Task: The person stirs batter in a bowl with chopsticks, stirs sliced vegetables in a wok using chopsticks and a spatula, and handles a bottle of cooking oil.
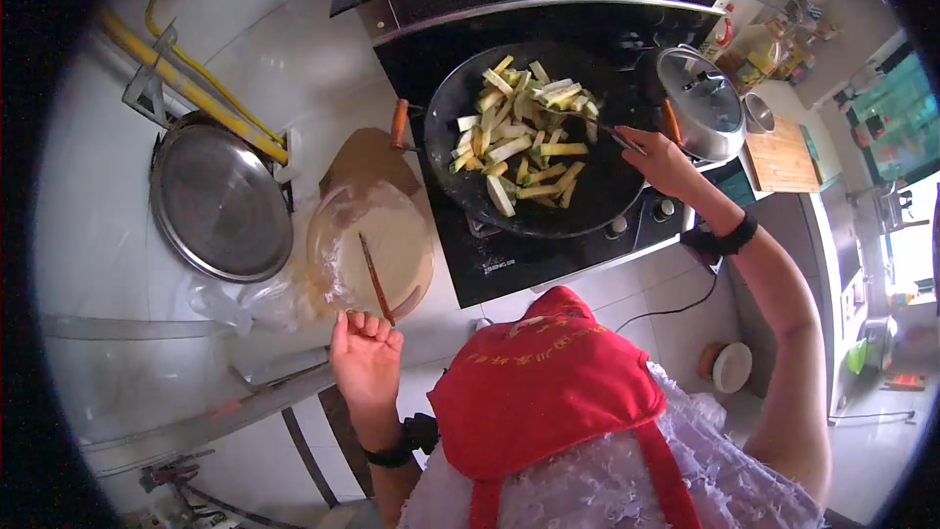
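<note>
My right hand [661,162] grips the metal handle of a spatula [606,134], whose head is partly hidden among pale, green-edged vegetable sticks [525,139]. These sticks lie in a large black wok [463,195] on the gas stove. Palm up with loosely curled fingers, my left hand [367,364] is near the counter's front edge and holds nothing. Just beyond its fingertips, brown chopsticks [374,272] lie across a wide bowl [424,286] with a pale, creamy-looking content.
A wooden wok handle [399,123] juts over the counter. Right of the wok stands a lidded pot [709,106], with a small metal bowl [758,114] and a wooden cutting board [782,154] beyond. A round metal lid [220,198] leans at left by a yellow pipe [191,84].
</note>
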Demonstrator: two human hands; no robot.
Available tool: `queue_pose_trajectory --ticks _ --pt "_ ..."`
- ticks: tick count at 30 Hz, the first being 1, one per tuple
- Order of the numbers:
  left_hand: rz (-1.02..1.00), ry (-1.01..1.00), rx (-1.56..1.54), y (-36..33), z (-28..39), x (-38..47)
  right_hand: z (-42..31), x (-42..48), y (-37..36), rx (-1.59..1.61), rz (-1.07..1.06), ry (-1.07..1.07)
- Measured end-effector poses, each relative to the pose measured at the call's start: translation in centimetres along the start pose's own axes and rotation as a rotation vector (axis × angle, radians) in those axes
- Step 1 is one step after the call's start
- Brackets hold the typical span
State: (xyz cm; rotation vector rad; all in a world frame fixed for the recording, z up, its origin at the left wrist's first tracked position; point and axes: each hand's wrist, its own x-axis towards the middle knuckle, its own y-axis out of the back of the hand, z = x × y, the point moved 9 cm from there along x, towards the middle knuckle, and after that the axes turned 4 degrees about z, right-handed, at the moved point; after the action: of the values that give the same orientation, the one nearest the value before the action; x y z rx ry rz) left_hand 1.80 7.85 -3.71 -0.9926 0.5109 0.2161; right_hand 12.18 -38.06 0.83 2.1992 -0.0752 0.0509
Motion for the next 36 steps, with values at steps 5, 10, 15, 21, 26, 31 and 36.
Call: queue_pose_trajectory --ticks 5,10,15,21,26,31,36 --pt "-0.011 0.024 0.008 -0.8 -0.4 0.4 -2.1 2.5 -2.5 -0.058 0.022 -0.085" --pt "-0.045 0.056 0.032 -1.6 -1.4 0.3 -1.9 1.8 -4.1 -0.326 -0.029 0.051" --pt "-0.002 0.054 0.027 -0.8 -1.8 0.4 -5.6 -1.2 -0.6 -0.533 -0.319 0.084" --pt "-0.070 0.066 0.042 -1.9 -1.8 0.5 -6.7 -1.0 5.8 -0.663 -0.586 0.132" --pt "-0.097 0.079 0.033 -2.2 -2.0 0.4 -4.5 -1.6 6.0 -0.691 -0.957 -0.125" --pt "-0.037 0.024 0.040 -1.3 -1.7 -0.5 -7.7 -3.1 -1.5 -0.461 -0.769 0.122" --pt "-0.014 0.011 0.021 -0.3 -1.4 -0.7 -6.8 -3.3 -8.1 -0.595 -0.289 0.074"
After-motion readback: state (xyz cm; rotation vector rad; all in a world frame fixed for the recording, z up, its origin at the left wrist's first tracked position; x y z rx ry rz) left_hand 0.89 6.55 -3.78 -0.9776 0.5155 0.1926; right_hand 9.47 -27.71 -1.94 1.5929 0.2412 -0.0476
